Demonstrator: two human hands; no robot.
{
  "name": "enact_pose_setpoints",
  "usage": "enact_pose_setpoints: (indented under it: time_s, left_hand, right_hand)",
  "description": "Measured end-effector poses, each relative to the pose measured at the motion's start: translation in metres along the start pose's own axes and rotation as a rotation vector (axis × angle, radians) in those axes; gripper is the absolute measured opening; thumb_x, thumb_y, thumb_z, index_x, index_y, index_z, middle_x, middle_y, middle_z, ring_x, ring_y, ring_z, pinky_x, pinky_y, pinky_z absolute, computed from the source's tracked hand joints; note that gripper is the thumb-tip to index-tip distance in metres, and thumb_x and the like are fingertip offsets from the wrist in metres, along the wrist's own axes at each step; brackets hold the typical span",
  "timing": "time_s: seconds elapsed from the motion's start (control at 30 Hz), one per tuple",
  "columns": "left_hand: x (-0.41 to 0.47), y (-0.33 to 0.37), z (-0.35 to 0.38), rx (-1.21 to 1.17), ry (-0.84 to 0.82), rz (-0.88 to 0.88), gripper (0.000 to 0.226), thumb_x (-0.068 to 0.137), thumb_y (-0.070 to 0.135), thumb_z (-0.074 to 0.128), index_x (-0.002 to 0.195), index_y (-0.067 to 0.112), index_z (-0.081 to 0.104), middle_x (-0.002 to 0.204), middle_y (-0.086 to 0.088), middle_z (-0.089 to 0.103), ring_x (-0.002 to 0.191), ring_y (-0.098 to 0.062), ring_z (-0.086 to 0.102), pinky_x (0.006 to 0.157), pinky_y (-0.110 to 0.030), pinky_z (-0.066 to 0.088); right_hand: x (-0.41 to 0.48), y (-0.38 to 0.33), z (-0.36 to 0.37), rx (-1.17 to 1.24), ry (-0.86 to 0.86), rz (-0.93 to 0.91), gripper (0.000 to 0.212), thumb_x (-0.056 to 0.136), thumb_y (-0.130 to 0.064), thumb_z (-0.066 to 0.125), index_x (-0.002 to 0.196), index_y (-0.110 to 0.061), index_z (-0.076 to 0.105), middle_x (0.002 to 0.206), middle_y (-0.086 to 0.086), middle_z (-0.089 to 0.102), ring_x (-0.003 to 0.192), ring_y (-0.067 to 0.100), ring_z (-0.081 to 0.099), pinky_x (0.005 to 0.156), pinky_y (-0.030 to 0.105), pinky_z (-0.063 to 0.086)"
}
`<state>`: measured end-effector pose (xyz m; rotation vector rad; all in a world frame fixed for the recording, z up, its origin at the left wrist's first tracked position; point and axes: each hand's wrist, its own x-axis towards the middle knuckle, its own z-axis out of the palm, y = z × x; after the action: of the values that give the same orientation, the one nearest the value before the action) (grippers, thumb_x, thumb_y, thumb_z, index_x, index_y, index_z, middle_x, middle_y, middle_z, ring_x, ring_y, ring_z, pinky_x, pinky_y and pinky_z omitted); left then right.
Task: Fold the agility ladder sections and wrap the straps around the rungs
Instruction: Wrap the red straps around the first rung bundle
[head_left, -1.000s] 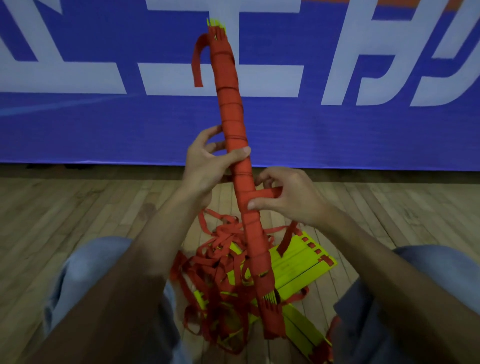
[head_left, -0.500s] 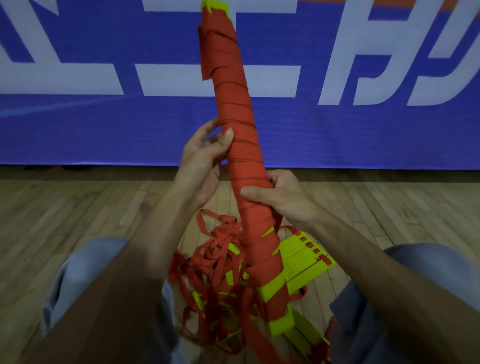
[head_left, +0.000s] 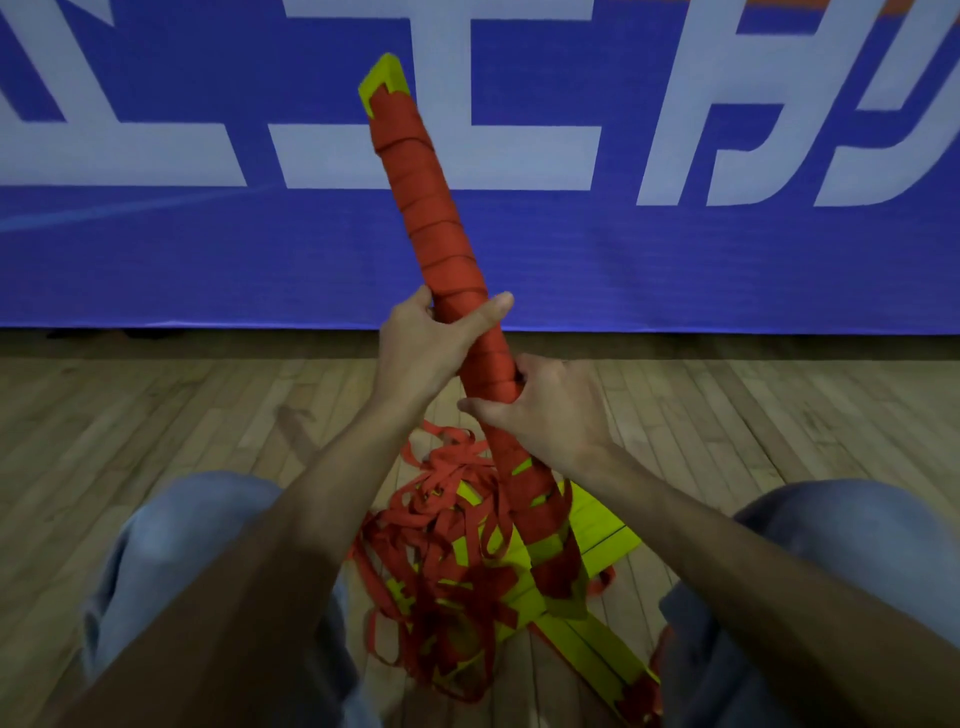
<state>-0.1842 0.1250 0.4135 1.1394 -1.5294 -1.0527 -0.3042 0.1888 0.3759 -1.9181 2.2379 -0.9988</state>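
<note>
A long bundle of yellow ladder rungs (head_left: 431, 208), wound almost fully in red strap, stands tilted with its yellow top end leaning up and to the left. My left hand (head_left: 426, 343) grips it around the middle, thumb laid across the front. Just below, my right hand (head_left: 540, 410) is closed around the bundle. The bundle's lower end shows yellow gaps between the windings. A tangle of loose red straps (head_left: 441, 545) and several flat yellow rungs (head_left: 597, 535) lie on the floor between my knees.
I am seated on a wooden floor (head_left: 156, 415), knees in blue trousers at both sides. A blue banner with large white letters (head_left: 675, 260) runs along the wall ahead.
The bundle has tipped so its top leans left and sits lower in view. My left hand has closed more fully around it, and my right hand has shifted its grip just below.
</note>
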Motion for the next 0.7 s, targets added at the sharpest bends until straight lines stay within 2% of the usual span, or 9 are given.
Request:
enact_pose_setpoints:
  time_s: [0.1, 0.2, 0.3, 0.37, 0.5, 0.53, 0.57, 0.63, 0.7]
  left_hand:
    - [0.000, -0.007, 0.004, 0.029, 0.083, -0.009, 0.042, 0.061, 0.041, 0.088, 0.091, 0.018, 0.068, 0.072, 0.007, 0.065, 0.074, -0.015, 0.068, 0.073, -0.044, 0.059]
    - [0.004, -0.009, 0.002, -0.070, 0.088, -0.081, 0.047, 0.053, 0.035, 0.091, 0.090, 0.019, 0.067, 0.078, 0.000, 0.071, 0.078, -0.020, 0.072, 0.072, -0.045, 0.060]
    - [0.007, -0.004, -0.003, -0.198, 0.065, -0.135, 0.072, 0.054, 0.026, 0.093, 0.115, 0.015, 0.058, 0.089, -0.005, 0.073, 0.079, -0.020, 0.073, 0.066, -0.039, 0.060]
    - [0.007, 0.003, -0.007, -0.285, 0.040, -0.134, 0.069, 0.061, 0.016, 0.091, 0.120, 0.014, 0.055, 0.087, -0.003, 0.073, 0.072, -0.016, 0.072, 0.057, -0.030, 0.057]
    - [0.007, 0.014, -0.016, -0.413, -0.059, -0.125, 0.053, 0.070, 0.007, 0.082, 0.118, 0.012, 0.060, 0.083, -0.001, 0.072, 0.071, -0.018, 0.070, 0.059, -0.031, 0.056]
    - [0.007, 0.016, -0.018, -0.442, -0.093, -0.122, 0.049, 0.073, 0.006, 0.080, 0.118, 0.010, 0.061, 0.085, -0.004, 0.072, 0.073, -0.019, 0.070, 0.060, -0.033, 0.056]
    - [0.007, 0.017, -0.020, -0.475, -0.130, -0.120, 0.047, 0.074, 0.006, 0.077, 0.119, 0.006, 0.062, 0.089, -0.007, 0.071, 0.077, -0.022, 0.069, 0.062, -0.034, 0.057]
    - [0.005, 0.019, -0.020, -0.553, -0.206, -0.118, 0.048, 0.074, 0.007, 0.075, 0.120, -0.001, 0.061, 0.097, -0.015, 0.070, 0.085, -0.030, 0.069, 0.064, -0.037, 0.057]
    - [0.004, 0.020, -0.020, -0.641, -0.280, -0.115, 0.049, 0.072, 0.009, 0.074, 0.118, -0.003, 0.060, 0.101, -0.018, 0.070, 0.087, -0.033, 0.070, 0.066, -0.037, 0.058]
  right_hand:
    - [-0.003, -0.003, 0.001, -0.063, -0.009, -0.058, 0.041, 0.072, -0.066, 0.067, 0.078, -0.027, 0.059, 0.074, 0.000, 0.068, 0.073, 0.022, 0.065, 0.061, 0.032, 0.045]
    - [-0.004, -0.002, -0.002, -0.068, -0.042, -0.116, 0.043, 0.076, -0.067, 0.063, 0.086, -0.025, 0.063, 0.077, -0.002, 0.066, 0.073, 0.021, 0.064, 0.061, 0.032, 0.045]
    - [0.001, 0.003, -0.009, 0.031, -0.070, -0.162, 0.048, 0.073, -0.074, 0.058, 0.078, -0.026, 0.058, 0.063, -0.009, 0.056, 0.061, 0.013, 0.055, 0.058, 0.033, 0.044]
    - [0.004, 0.007, -0.014, 0.120, -0.102, -0.169, 0.056, 0.069, -0.081, 0.054, 0.082, -0.027, 0.063, 0.064, -0.010, 0.060, 0.060, 0.009, 0.057, 0.061, 0.036, 0.050]
    - [0.011, 0.010, -0.025, 0.366, -0.273, -0.100, 0.064, 0.064, -0.072, 0.064, 0.107, -0.025, 0.069, 0.093, -0.009, 0.072, 0.084, 0.005, 0.068, 0.082, 0.036, 0.055]
    - [0.014, 0.010, -0.027, 0.476, -0.347, -0.068, 0.065, 0.065, -0.068, 0.067, 0.112, -0.023, 0.067, 0.100, -0.003, 0.073, 0.087, 0.007, 0.068, 0.081, 0.032, 0.056]
    - [0.015, 0.011, -0.029, 0.592, -0.427, -0.036, 0.065, 0.066, -0.064, 0.071, 0.114, -0.020, 0.066, 0.104, 0.007, 0.073, 0.084, 0.012, 0.068, 0.072, 0.026, 0.056]
    - [0.015, 0.012, -0.033, 0.755, -0.557, -0.011, 0.072, 0.065, -0.063, 0.077, 0.113, -0.011, 0.064, 0.106, 0.032, 0.066, 0.072, 0.026, 0.056, 0.050, 0.017, 0.042]
    - [0.012, 0.015, -0.033, 0.871, -0.654, -0.026, 0.101, 0.056, -0.070, 0.078, 0.116, 0.008, 0.058, 0.096, 0.043, 0.057, 0.062, 0.024, 0.045, 0.044, 0.016, 0.034]
